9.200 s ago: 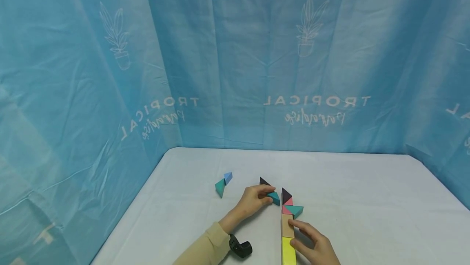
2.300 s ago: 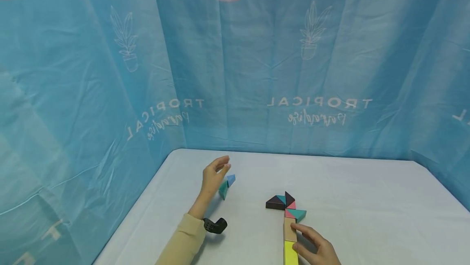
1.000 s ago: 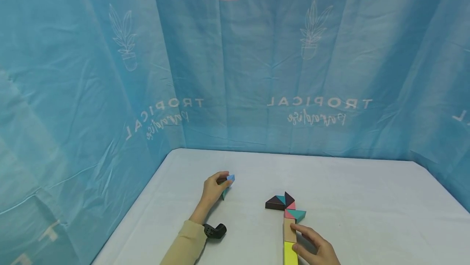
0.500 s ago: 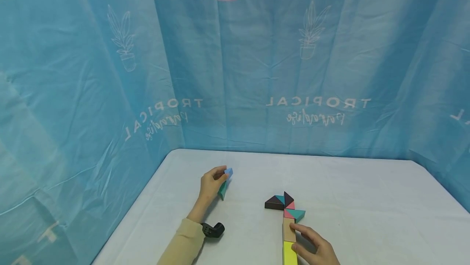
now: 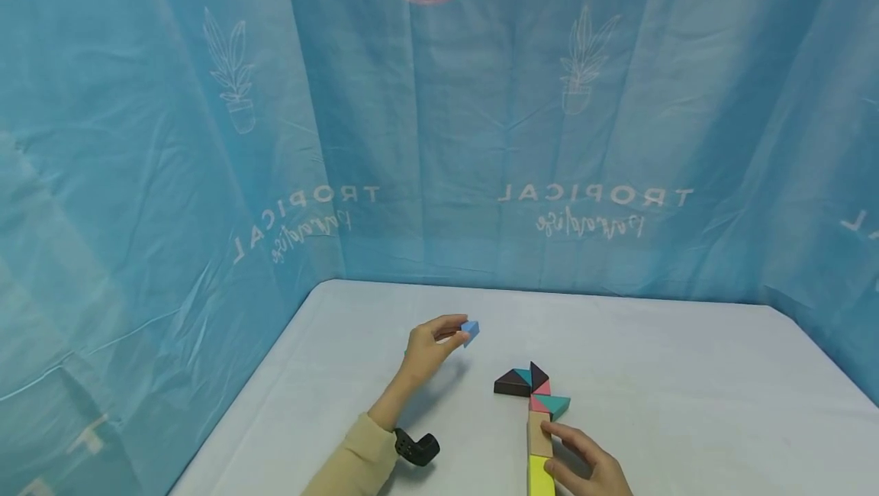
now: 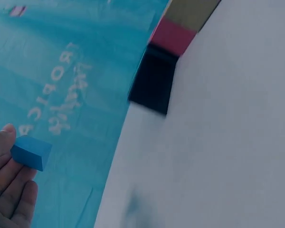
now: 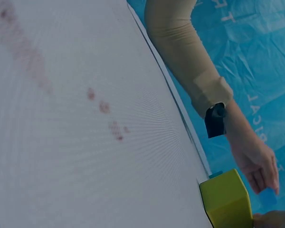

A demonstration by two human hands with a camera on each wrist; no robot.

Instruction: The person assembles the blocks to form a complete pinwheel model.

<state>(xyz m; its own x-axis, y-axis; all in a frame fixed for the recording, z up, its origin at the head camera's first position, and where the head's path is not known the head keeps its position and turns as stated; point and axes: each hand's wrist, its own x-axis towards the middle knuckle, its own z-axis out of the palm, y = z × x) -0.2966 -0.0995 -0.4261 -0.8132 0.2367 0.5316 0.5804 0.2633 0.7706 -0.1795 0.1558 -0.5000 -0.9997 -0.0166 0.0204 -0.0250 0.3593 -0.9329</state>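
Observation:
My left hand point(image 5: 427, 349) pinches a light-blue triangular block point(image 5: 470, 332) between thumb and fingertips, held above the table. The same blue block point(image 6: 32, 152) shows clearly in the left wrist view. My right hand point(image 5: 590, 465) rests with its index finger touching the tan block point(image 5: 539, 436) and its thumb on the yellow block point(image 5: 540, 477). Beyond these, in line, lie pink point(image 5: 538, 404) and teal point(image 5: 556, 404) triangles. At the far end are a black triangle point(image 5: 539, 376), a small pink one, a blue-teal triangle point(image 5: 523, 375) and another black block point(image 5: 510, 384).
A white cloth covers the table point(image 5: 687, 374), with a blue printed curtain point(image 5: 439, 137) behind and at the sides. A black device point(image 5: 417, 449) is worn at the left wrist. The green triangular block on the left is almost wholly hidden by the left hand.
My left hand set a teal block into the row, went to the far left, took hold of the blue block, lifted it and moved right with it. The right hand stays by the row.

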